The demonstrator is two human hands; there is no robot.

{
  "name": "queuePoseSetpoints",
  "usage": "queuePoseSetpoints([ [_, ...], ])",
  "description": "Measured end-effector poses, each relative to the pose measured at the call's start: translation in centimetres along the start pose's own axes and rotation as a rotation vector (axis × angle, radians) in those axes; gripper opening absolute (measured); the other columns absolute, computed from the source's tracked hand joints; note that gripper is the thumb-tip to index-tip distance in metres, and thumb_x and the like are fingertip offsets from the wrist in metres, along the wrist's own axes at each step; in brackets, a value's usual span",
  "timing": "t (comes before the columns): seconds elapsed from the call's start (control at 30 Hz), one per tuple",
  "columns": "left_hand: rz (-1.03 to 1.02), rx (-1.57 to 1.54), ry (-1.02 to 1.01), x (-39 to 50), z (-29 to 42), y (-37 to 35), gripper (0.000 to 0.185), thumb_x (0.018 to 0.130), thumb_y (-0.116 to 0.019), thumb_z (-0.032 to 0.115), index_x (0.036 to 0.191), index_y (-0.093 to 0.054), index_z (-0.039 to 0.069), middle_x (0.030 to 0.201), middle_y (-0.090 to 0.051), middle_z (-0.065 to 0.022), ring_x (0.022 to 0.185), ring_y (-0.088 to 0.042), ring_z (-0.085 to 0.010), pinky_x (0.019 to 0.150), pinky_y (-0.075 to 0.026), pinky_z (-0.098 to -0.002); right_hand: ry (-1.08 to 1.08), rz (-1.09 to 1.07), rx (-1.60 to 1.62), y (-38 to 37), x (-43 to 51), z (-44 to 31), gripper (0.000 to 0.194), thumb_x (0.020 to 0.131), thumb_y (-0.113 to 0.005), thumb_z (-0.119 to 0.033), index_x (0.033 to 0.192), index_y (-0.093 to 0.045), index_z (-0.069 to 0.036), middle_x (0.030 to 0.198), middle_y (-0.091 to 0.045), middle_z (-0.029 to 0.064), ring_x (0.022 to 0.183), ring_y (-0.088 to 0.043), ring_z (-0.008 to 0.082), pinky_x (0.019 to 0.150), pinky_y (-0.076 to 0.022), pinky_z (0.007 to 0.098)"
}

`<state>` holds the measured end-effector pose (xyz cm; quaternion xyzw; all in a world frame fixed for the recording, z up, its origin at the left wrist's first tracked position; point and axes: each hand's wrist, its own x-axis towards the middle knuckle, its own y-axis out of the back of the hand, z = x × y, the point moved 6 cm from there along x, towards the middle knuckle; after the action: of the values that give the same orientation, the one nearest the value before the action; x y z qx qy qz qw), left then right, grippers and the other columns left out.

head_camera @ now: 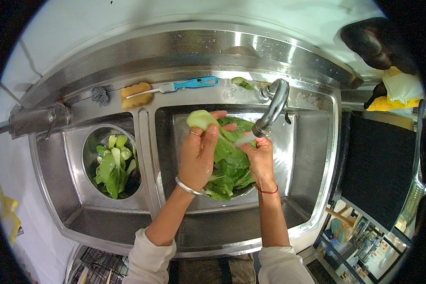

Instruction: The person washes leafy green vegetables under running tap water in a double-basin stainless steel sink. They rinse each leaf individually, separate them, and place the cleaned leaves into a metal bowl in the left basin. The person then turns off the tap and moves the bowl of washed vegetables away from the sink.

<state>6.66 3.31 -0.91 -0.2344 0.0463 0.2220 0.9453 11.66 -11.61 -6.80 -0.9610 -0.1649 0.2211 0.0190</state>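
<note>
Between my hands, over the right basin of a steel double sink (pixel 312 149), is a bok choy leaf (pixel 227 143) with a pale green stem end. My left hand (pixel 200 149) grips it by the stem, thumb on top. The leafy part is pinched in my right hand (pixel 261 152). Water runs from the curved chrome faucet (pixel 275 106) onto the leaf beside my right fingers. More leafy greens (pixel 227 177) lie beneath my hands in a round vessel, mostly hidden. In the left basin a round metal bowl (pixel 87 167) holds several bok choy pieces (pixel 115 167).
Along the back ledge lie a steel wool scourer (pixel 100 96), a yellow sponge (pixel 136 96), a blue-handled brush (pixel 195 83) and a vegetable scrap (pixel 242 82). A black panel (pixel 378 167) stands right of the sink. A wire rack (pixel 99 266) is at lower left, cluttered shelves (pixel 365 245) at lower right.
</note>
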Motion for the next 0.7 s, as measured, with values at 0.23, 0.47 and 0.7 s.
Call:
queuePoseSetpoints([
  [0.23,0.019,-0.045,0.027,-0.9,-2.1,-0.8,0.024,0.091,-0.049,0.011,0.113,-0.047,0.000,0.101,-0.059,-0.0071,0.099,-0.056,-0.0166,0.086,-0.046,-0.0285,0.021,0.195,-0.288,2.5,-1.2,1.1,0.011,0.082,-0.058,-0.001,0.092,-0.062,0.001,0.083,-0.062,-0.0004,0.075,-0.050,0.0041,0.068,-0.0413,0.0189],
  [0.47,0.023,0.547,0.159,-1.1,-6.0,-2.8,0.028,0.091,-0.050,0.023,0.079,-0.055,-0.001,0.060,-0.052,-0.0078,0.054,-0.045,-0.0124,0.051,-0.038,-0.0309,0.153,0.150,-0.444,4.5,-2.9,1.0,0.028,0.090,-0.040,0.000,0.116,-0.048,0.002,0.103,-0.057,0.0105,0.091,-0.051,0.0153,0.081,-0.0415,0.0273],
  [0.7,0.171,0.627,-0.040,-3.7,0.7,3.6,0.027,0.094,-0.046,0.024,0.092,-0.060,0.001,0.083,-0.060,-0.0064,0.079,-0.054,-0.0150,0.074,-0.044,-0.0302,0.279,-0.073,-0.737,1.8,-3.6,1.8,0.031,0.079,-0.049,0.006,0.109,-0.055,-0.002,0.100,-0.059,0.0134,0.094,-0.056,0.0248,0.082,-0.0426,0.0318],
])
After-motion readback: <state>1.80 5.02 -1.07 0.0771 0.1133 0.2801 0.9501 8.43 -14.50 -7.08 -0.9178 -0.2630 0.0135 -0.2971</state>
